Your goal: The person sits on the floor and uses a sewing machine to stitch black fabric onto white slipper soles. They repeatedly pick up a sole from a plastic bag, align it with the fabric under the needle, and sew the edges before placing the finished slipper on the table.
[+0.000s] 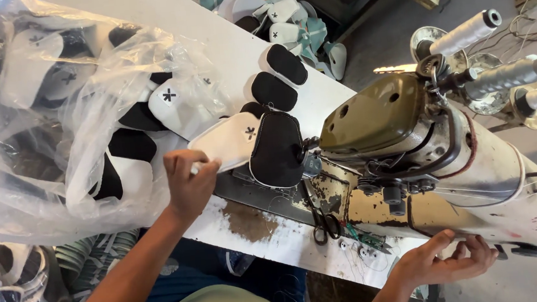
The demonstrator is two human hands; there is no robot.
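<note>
The white-and-black stitched shoe upper piece (252, 147), white leather-like panel joined to a black padded tongue-shaped panel, is lying on the bed of the old cream-and-olive industrial sewing machine (409, 152), right up at the needle area, with its white end pinched in the left hand (188, 180); those fingers are curled closed on the edge of the white panel. The right hand (446, 259) is down at the front lower edge of the machine body, fingers loosely bent and resting against it, holding nothing as far as I can tell. To do this bit well I'd say keep the piece flat on the bed and steer from that white edge so the seam line doesn't wander, light pull only. Counts: two more loose black oval pads (279, 80) trail behind it on the white worktable (235, 51), three thread cones (505, 75) on the machine's stand, one pair of small dark scissors (325, 223) by the bed, one big clear plastic bag (55, 116) stuffed with more black-and-white pieces, too many to count.
</note>
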